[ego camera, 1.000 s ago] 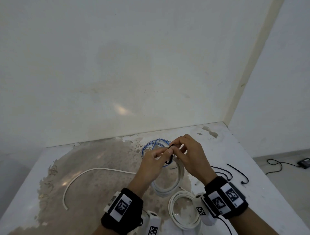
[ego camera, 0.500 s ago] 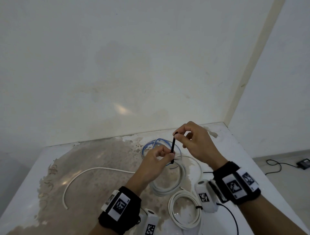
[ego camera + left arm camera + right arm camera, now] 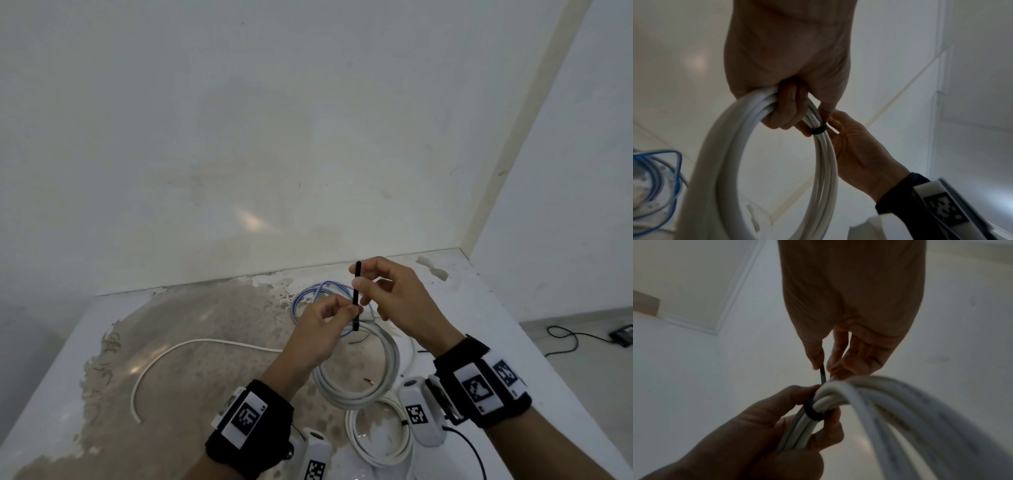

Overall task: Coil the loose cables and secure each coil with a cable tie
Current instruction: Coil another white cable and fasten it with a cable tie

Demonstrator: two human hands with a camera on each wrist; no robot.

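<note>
Left hand (image 3: pixel 318 329) grips white coil (image 3: pixel 359 377); right hand (image 3: pixel 394 294) pinches cable tie (image 3: pixel 357 294) tail. Pull straight until snug.

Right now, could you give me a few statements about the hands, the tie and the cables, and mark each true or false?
1. The right hand pinches the tail of the black tie. True.
2. The tie is looped round the white coil in the left hand. True.
3. The left hand is open and holds nothing. False: its fingers grip the white coil beside the tie's loop.
4. The blue cable is the one being tied. False: it lies on the table beyond the hands.
5. A second white coil lies on the table near the wrists. True.
6. The long white cable on the left is coiled. False: it lies as one loose curve.
</note>
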